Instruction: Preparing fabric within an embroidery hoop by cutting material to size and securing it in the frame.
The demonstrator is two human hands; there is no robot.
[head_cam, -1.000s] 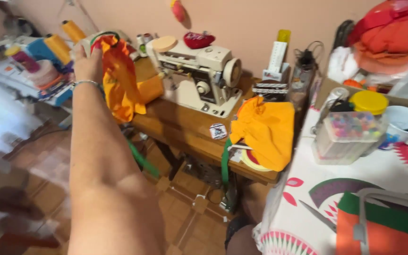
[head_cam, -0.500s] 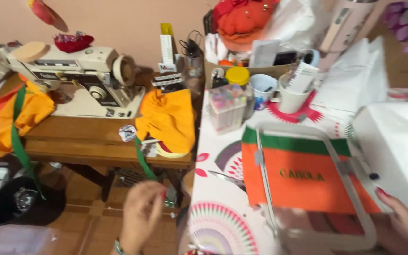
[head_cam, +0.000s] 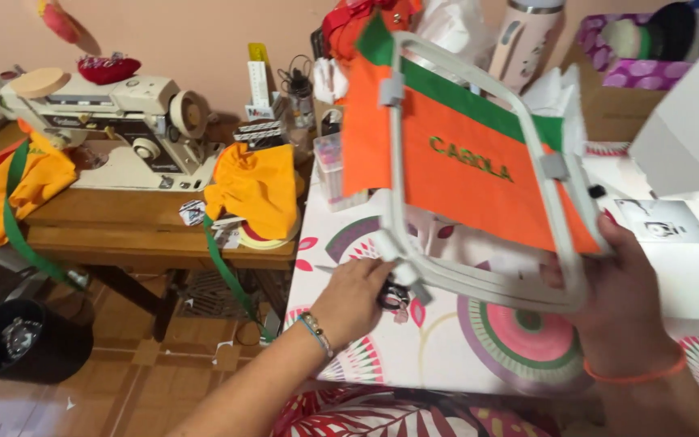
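Half a second ago the grey plastic embroidery hoop (head_cam: pixel 479 174) with its orange and green cloth lay flat; now our right hand (head_cam: pixel 620 303) grips it tilted above the patterned table (head_cam: pixel 446 356), while our left hand (head_cam: pixel 357 299) closes on black-handled scissors (head_cam: pixel 394 297)

The hoop (head_cam: pixel 479 174) is a pale grey, rounded-rectangle embroidery frame, lifted off the counter and tilted, its top edge away from the camera. Clamped in it is orange cloth (head_cam: pixel 479 190) with a green band along the top and green stitched lettering. Small scissors (head_cam: pixel 394 298) with dark handles lie on the counter below its lower left corner.
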